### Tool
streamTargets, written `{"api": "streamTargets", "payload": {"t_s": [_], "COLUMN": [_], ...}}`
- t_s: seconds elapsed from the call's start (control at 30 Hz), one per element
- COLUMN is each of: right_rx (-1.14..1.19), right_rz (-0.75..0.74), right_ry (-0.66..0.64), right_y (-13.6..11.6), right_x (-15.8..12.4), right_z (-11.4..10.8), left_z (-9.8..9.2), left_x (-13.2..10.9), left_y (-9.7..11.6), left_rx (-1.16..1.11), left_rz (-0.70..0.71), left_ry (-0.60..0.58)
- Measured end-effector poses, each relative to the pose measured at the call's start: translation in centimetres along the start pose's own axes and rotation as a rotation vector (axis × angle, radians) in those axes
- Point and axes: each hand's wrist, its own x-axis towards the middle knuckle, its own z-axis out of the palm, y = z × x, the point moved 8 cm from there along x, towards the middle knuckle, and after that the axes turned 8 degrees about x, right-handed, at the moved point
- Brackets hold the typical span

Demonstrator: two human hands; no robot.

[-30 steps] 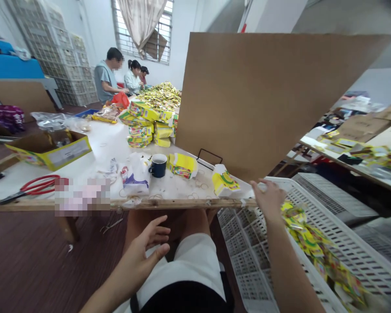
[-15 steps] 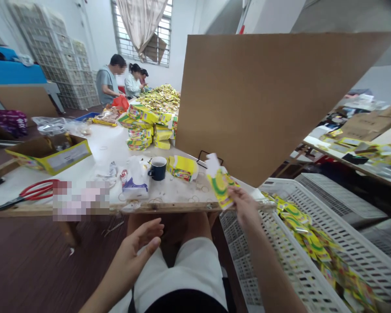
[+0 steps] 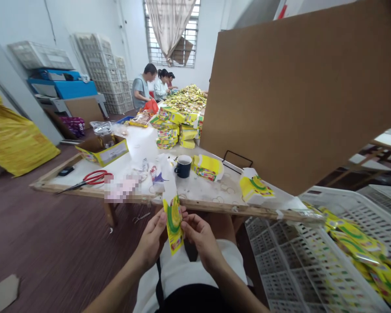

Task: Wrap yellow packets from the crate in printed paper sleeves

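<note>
A yellow and green printed carton (image 3: 173, 226) with a white flap sticking up is held in front of me, over my lap. My left hand (image 3: 151, 237) is closed on its left edge, thumb on the near face. My right hand (image 3: 200, 237) pinches the right edge with thumb and fingers. The carton looks narrow and partly flat, just this side of the table's wooden edge (image 3: 211, 204). Another yellow carton (image 3: 256, 187) with a raised white flap lies on the table to the right.
A dark mug (image 3: 183, 166), a yellow box (image 3: 207, 167) and red-handled scissors (image 3: 97, 177) are on the table. Cardboard (image 3: 280, 95) stands upright at right. A white crate (image 3: 289, 261) holds yellow cartons. Stacked boxes (image 3: 167, 128) and co-workers (image 3: 141, 89) are farther back.
My right hand has brought the carton left from the table's right side to my lap. My left hand, open before, now grips it too. The view has turned left.
</note>
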Motion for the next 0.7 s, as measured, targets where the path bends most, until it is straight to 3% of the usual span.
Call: {"api": "streamTargets", "payload": {"t_s": [0.3,0.5,0.7], "right_rx": [-0.171,-0.212,-0.39], "right_rz": [-0.071,-0.053,-0.207], "right_ry": [0.008,0.049,0.066], "right_y": [-0.8,-0.1,-1.3], "right_x": [-0.7,-0.5,-0.5], "right_z": [0.1,-0.6,-0.9], "left_z": [-0.4,-1.1,-1.2], "left_x": [0.2,0.7,0.7], "left_y": [-0.4,-0.4,0.4], "left_rx": [0.036,0.228,0.309], "left_rz": [-0.043,0.02,0.057], "left_ry": [0.098,0.101,0.09]}}
